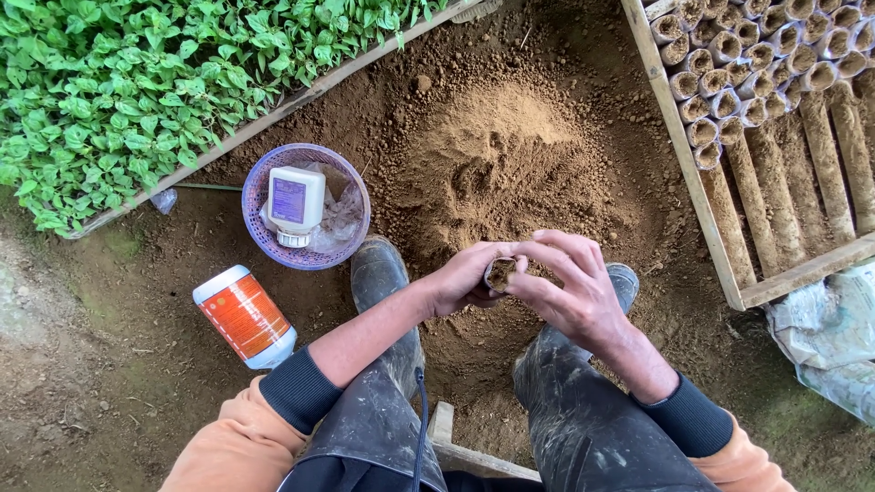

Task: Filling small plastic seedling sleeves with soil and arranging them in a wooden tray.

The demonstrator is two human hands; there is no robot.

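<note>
A small soil-filled seedling tube (499, 272) sits between both hands, just above my boots. My left hand (467, 278) wraps around the tube from the left. The fingers of my right hand (570, 287) curl over its open top, pressing on the soil. Right behind the hands lies a mound of loose brown soil (506, 155) on the ground.
A wooden crate (693, 173) at the right holds several filled tubes in rows. A purple basket (260, 232) with a white bottle (293, 205) stands at the left, an orange-and-white bottle (244, 317) lies near it. Green seedlings (137, 82) fill a tray top left. Crumpled plastic bags (829, 337) lie at the right edge.
</note>
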